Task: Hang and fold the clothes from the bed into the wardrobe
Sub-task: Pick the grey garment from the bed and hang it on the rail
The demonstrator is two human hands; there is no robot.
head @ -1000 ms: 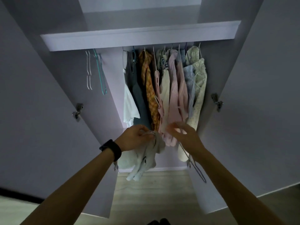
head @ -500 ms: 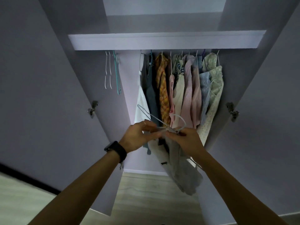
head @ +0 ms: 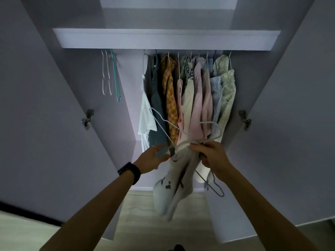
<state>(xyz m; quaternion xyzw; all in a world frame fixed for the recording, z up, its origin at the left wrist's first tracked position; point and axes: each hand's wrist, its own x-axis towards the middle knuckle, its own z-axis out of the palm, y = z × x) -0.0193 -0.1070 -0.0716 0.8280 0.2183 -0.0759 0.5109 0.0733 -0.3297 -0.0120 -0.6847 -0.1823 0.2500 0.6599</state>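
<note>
Left hand (head: 154,157) has let go of the hanger (head: 161,119), fingers now spread.
Right hand (head: 213,155) pinches hanger and grey garment (head: 172,189) together, dangling before the wardrobe's (head: 163,40) hung clothes (head: 199,96).

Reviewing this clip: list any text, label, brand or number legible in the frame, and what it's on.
None can be read.
Dark marks on the pale garment gripped by the right hand: blotchy print, too blurred to tell as letters.
Black wristband on the left wrist: no display or marking shows.
</note>
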